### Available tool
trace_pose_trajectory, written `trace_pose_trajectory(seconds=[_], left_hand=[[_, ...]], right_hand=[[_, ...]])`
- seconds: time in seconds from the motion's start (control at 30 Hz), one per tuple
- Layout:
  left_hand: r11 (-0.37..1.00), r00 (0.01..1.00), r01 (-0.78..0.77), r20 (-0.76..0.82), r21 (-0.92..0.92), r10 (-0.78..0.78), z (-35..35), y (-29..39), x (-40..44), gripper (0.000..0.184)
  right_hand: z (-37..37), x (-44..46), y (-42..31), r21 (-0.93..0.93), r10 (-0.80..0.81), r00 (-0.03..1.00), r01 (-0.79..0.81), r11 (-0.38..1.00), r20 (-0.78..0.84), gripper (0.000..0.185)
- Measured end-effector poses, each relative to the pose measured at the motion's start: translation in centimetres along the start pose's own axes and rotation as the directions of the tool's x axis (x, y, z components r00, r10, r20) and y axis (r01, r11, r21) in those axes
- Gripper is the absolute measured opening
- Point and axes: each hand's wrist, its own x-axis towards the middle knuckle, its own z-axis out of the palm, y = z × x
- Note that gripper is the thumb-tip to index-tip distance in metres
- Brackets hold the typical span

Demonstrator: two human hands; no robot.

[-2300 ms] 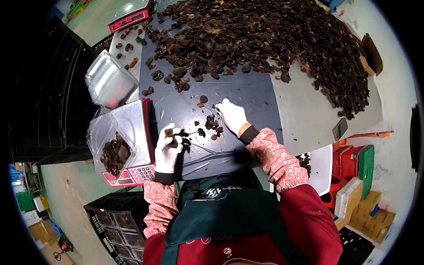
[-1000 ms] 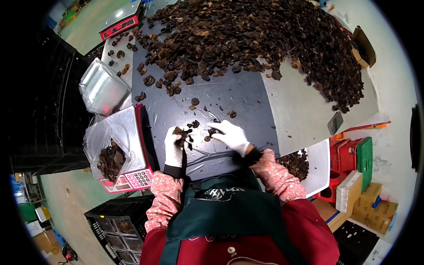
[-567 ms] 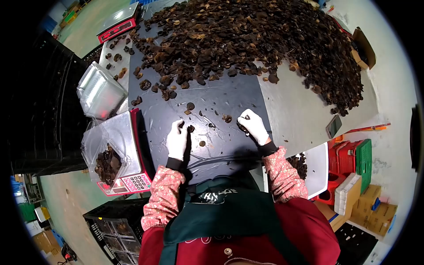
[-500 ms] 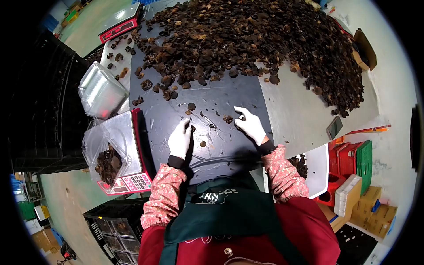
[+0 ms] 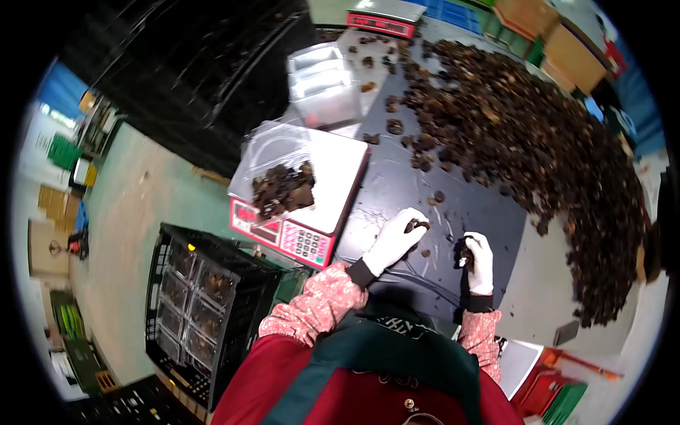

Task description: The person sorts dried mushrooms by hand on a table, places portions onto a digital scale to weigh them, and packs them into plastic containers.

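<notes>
My left hand, in a white glove, is closed on a dark dried piece over the dark mat. To its right, my right hand, also gloved, has its fingers curled around a dark piece. A few small loose pieces lie between and above the hands, among them a round one. Left of my left hand stands a scale bearing an open clear container with dark pieces inside.
A large heap of dark dried pieces covers the table's far and right parts. Clear containers are stacked behind the scale. Another scale stands farther back. A phone lies at the right; a black crate stands at lower left.
The view has swung to the left, so the table appears farther right. Both hands have gone from partly open to closed around dark pieces.
</notes>
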Motion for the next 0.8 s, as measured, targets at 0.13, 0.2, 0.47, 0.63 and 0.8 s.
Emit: trace_pose_trajectory(seconds=[0.13,0.2,0.47,0.63,0.8], left_hand=[[0.991,0.958,-0.076,-0.267,0.112,0.103,-7.9,5.0,-3.8,0.017],[0.998,0.883,0.056,-0.469,0.036,-0.033,-12.9,6.2,-5.4,0.017],[0.744,0.695,0.026,-0.547,0.667,0.467,-24.0,2.1,-4.7,0.021],[0.816,0.742,-0.007,-0.544,0.579,0.392,-24.1,0.7,-5.0,0.033],[0.346,0.821,0.076,-0.256,0.935,0.511,-23.7,2.3,-5.2,0.032]], right_hand=[[11.2,-1.5,-3.4,-0.006,-0.031,0.941,0.035,0.999,0.336,0.019],[17.3,-2.1,-5.6,0.012,-0.031,0.885,0.029,1.0,0.465,0.02],[36.4,-0.2,-4.1,-0.156,-0.6,0.372,0.911,0.381,0.708,0.029],[37.7,-0.2,-1.7,-0.274,-0.515,0.365,0.93,0.247,0.776,0.041],[33.1,-0.3,-3.0,-0.186,-0.663,0.508,0.848,0.496,0.55,0.038]])
